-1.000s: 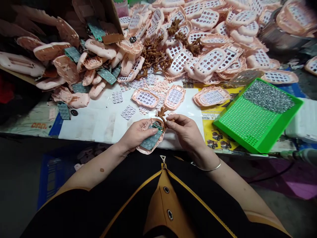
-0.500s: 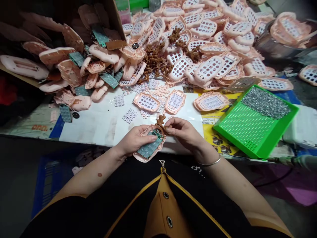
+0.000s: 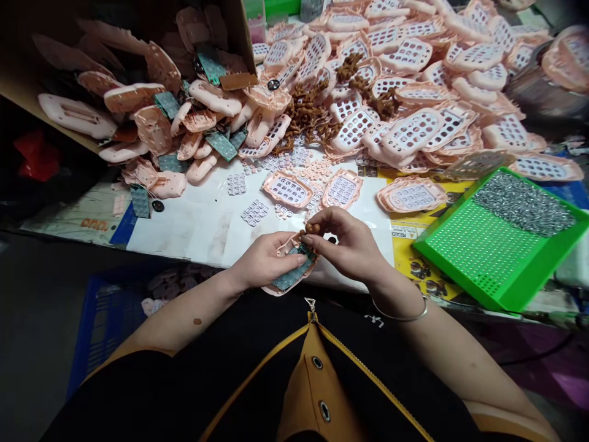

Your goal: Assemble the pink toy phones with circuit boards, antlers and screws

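My left hand [image 3: 257,261] is wrapped round a pink plastic shell [image 3: 275,290], its thumb lying across the green circuit board [image 3: 289,276] inside. The shell is tilted above the table's front edge. At its upper end, my right hand [image 3: 354,248] pinches a brown antler-shaped piece [image 3: 313,228] between thumb and fingers. Those fingers hide most of the piece and the shell's top, so I cannot tell how it sits there. A small dark round part [image 3: 330,238] shows beneath my right hand. Just beyond lie pink front shells [image 3: 288,188] with white keypads.
A cardboard box [image 3: 246,37] at left spills pink shells and circuit boards. Brown antler pieces [image 3: 306,110] lie beside a big heap of pink shells [image 3: 409,132]. On the right stands a green tray [image 3: 501,270] of screws. Loose keypads [image 3: 255,212] lie on white paper.
My right hand has moved over the shell's upper end, and the antler piece has turned and is now mostly covered by fingers. The whole scene has shifted right in view.
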Demonstrator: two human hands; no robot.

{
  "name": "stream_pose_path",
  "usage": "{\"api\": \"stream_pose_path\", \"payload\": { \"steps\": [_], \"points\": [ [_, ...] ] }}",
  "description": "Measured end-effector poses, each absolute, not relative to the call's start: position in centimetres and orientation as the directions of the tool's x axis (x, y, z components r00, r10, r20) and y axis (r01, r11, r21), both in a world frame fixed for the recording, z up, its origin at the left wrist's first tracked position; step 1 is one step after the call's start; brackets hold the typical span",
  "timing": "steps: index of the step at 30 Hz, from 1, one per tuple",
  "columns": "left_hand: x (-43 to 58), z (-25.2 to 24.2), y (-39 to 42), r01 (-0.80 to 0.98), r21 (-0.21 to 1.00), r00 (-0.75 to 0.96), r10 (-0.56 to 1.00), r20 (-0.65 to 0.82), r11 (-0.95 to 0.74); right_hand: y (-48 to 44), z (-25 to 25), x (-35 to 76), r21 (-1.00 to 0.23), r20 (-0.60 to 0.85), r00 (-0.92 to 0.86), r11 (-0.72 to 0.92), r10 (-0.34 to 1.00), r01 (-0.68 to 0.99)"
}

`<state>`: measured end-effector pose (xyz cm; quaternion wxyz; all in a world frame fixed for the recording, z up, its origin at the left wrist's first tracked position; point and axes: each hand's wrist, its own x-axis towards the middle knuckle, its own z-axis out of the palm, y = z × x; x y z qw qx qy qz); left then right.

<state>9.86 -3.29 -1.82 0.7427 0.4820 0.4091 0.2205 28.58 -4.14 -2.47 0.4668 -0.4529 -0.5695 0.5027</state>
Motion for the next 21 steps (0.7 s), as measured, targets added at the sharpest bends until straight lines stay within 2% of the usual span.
{"api": "stream_pose_path", "payload": {
  "steps": [4,9,14,21],
  "points": [
    [9.7,-1.9,-3.3,0.12,0.928,0.575,0.737,-0.355,0.354,-4.0,-3.0,28.2,-0.966,-0.101,-0.176,-0.139,0.979,-0.219],
    [9.5,-2.3,-3.1,0.068,0.892,0.605,0.692,-0.393,0.447,-3.3,-2.8,28.3,-0.914,-0.185,-0.297,-0.275,0.937,-0.299],
    [9.5,-2.1,-2.8,-0.022,0.836,0.578,0.69,-0.437,0.548,-3.5,-3.5,28.1,-0.902,-0.204,-0.236,-0.276,0.95,-0.332],
    [9.2,-2.6,-2.8,-0.094,0.823,0.625,0.676,-0.389,0.56,-4.3,-3.8,27.7,-0.958,-0.157,-0.178,-0.193,0.971,-0.21]
  ]
}}
